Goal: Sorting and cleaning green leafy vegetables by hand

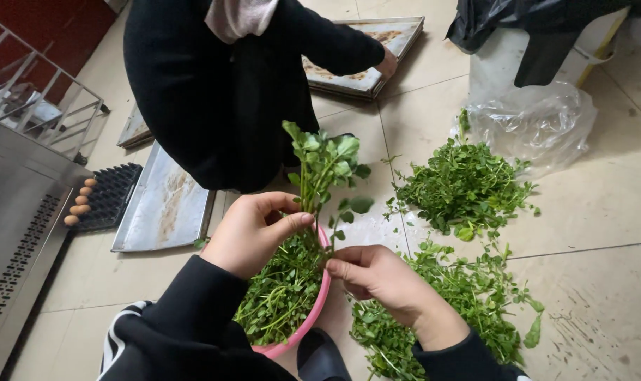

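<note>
Steel cabinet [13, 233] fills the far left edge, with a wire rack [45, 106] above it. Beside it lies a black egg tray [112, 194] with about five brown eggs [80, 201] along its near side. Next comes a worn metal baking tray [165, 204] flat on the tiled floor [602, 204]; a second tray [133, 127] peeks out behind it, and a third [366, 53] lies further back, touched by the hand [387, 65] of another person in black [214, 92] crouching opposite.

The left hand [253, 229] is pinched shut on a leafy green sprig [324, 169], held upright over a pink bowl [313, 310] full of greens. The right hand [380, 275] is closed on the same sprig's lower stem, just beside the bowl's rim, so both hands nearly meet.

Further right, two loose heaps of greens lie on the floor: a near one [461, 296] under the right wrist and a farther one [465, 187]. Behind that sit a crumpled clear plastic bag [539, 123] and a white bin [504, 67] draped with a black bag [539, 28].
</note>
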